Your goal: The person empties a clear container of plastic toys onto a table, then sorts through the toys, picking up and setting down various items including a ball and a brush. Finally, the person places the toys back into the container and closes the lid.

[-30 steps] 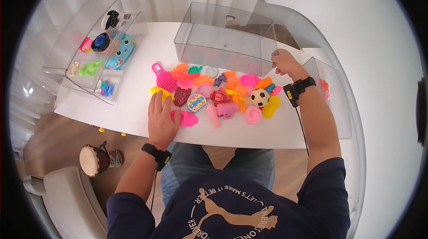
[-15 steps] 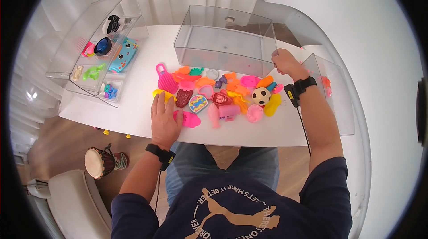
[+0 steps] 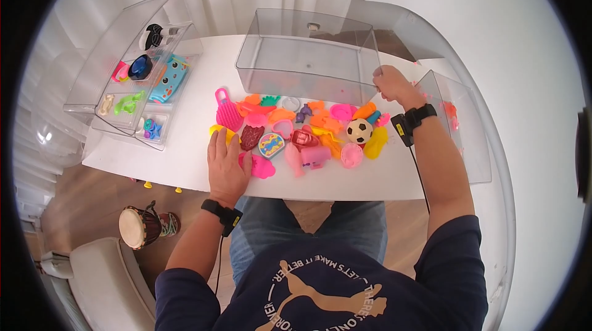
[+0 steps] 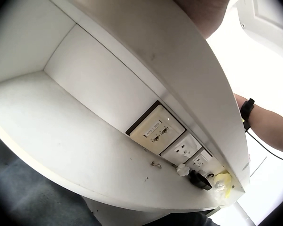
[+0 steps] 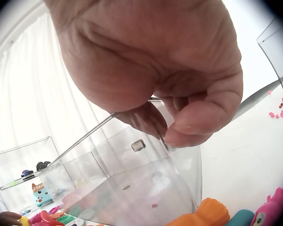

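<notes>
A large clear plastic bin (image 3: 302,75) stands at the back of the white table, with nothing inside. My right hand (image 3: 394,86) pinches its right front corner; in the right wrist view, thumb and curled fingers (image 5: 212,113) close over the rim. My left hand (image 3: 227,167) lies palm down by the near edge, fingers extended. Its fingertips reach a yellow toy (image 3: 225,133), and its thumb is beside a flat pink toy (image 3: 264,167). Between the hands spreads a pile of toys, including a soccer ball (image 3: 359,130) and a pink brush-shaped piece (image 3: 228,114).
A clear divided organizer (image 3: 89,109) holds several small toys and a blue cartoon-faced case (image 3: 169,78) at left. Another clear bin (image 3: 465,140) with pink-red bits stands at right. A small drum (image 3: 139,229) and a pale chair (image 3: 102,281) are below. Sockets (image 4: 183,149) show under the tabletop.
The clear bin and my right hand on its corner have shifted slightly left. My left hand stays by the yellow toy. The head view has moved a little.
</notes>
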A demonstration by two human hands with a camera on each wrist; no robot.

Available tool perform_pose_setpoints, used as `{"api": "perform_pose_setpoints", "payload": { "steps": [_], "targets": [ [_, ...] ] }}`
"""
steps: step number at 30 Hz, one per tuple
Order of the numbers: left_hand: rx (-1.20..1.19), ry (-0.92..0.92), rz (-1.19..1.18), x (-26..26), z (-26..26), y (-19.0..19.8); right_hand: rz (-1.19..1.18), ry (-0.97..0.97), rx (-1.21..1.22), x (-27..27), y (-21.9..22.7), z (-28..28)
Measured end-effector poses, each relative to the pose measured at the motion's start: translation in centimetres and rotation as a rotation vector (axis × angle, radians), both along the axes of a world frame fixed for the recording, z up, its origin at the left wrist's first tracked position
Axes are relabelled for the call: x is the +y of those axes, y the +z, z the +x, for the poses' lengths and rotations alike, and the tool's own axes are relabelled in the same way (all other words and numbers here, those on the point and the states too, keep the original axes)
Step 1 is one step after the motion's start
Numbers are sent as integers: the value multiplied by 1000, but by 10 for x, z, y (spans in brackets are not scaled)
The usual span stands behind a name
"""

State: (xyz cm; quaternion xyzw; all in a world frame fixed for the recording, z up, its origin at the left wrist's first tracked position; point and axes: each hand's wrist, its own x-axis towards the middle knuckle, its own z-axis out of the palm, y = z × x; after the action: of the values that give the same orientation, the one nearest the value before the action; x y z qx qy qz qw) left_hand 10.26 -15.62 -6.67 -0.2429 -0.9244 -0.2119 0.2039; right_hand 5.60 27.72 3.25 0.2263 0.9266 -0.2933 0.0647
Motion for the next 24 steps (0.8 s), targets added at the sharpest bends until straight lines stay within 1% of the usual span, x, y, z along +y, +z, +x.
{"api": "perform_pose_setpoints", "payload": {
  "steps": [4, 7, 10, 12, 14, 16, 19, 22, 24],
  "targets": [
    [-1, 4, -6, 0, 0, 0, -31, 21, 75, 0, -1, 1],
    [-11, 1, 10, 1, -1, 0, -26, 62, 66, 1, 1, 3],
    [10, -4, -3, 0, -2, -3, -75, -22, 92, -11, 14, 15],
    [15, -8, -1, 1, -2, -4, 79, -43, 326, 1, -2, 20],
    [15, -4, -8, 0, -2, -3, 153, -69, 451, 12, -12, 28],
    [9, 0, -19, 0, -1, -1, 153, -109, 466, 1, 4, 57],
    [29, -3, -20, 0, -2, -4, 37, -23, 479, 1, 5, 96],
    [28, 2, -23, 0, -3, -4, 147, 107, 304, -14, 5, 132],
    [39, -11, -22, -1, -3, -6, 101, 189, 246, -23, -4, 151]
  ]
}}
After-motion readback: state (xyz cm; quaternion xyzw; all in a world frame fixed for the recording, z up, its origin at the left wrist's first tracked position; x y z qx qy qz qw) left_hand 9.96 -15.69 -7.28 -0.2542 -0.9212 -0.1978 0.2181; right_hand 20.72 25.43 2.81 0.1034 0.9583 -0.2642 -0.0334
